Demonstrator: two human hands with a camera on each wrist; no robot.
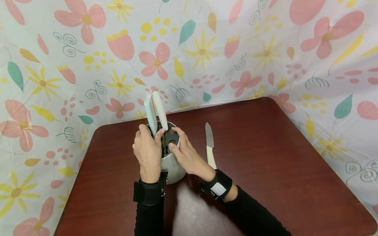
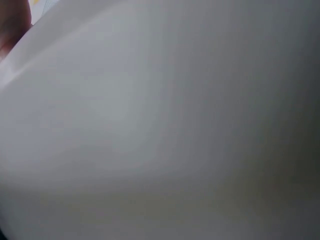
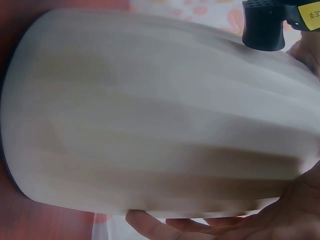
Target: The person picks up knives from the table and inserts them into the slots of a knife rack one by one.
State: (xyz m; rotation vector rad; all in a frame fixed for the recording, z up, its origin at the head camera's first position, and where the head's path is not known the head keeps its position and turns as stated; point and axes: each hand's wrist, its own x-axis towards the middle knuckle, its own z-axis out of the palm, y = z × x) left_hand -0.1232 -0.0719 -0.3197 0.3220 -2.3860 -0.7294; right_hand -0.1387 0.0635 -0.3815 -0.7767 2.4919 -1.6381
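Observation:
A rounded white knife block [image 1: 174,170] with a dark slotted top stands upright on the table between both hands. My left hand [image 1: 147,152] grips its left side, the thumb over the top beside the handles. On the right, my right hand [image 1: 190,159] holds the block, thumb at the rim; in the right wrist view its fingers [image 3: 240,227] lie along the block's side. A light blue knife handle [image 1: 150,116] and a white knife handle [image 1: 160,111] stick up from the slots; their blades are hidden. The block's pale wall [image 2: 150,110] fills the left wrist view.
A knife with a cream handle [image 1: 210,157] lies on the reddish-brown table [image 1: 265,157] to the right of the block, its blade [image 1: 209,134] pointing away. Behind the table hangs a flower-patterned cloth [image 1: 200,72]. Black straps [image 1: 147,192] circle both wrists.

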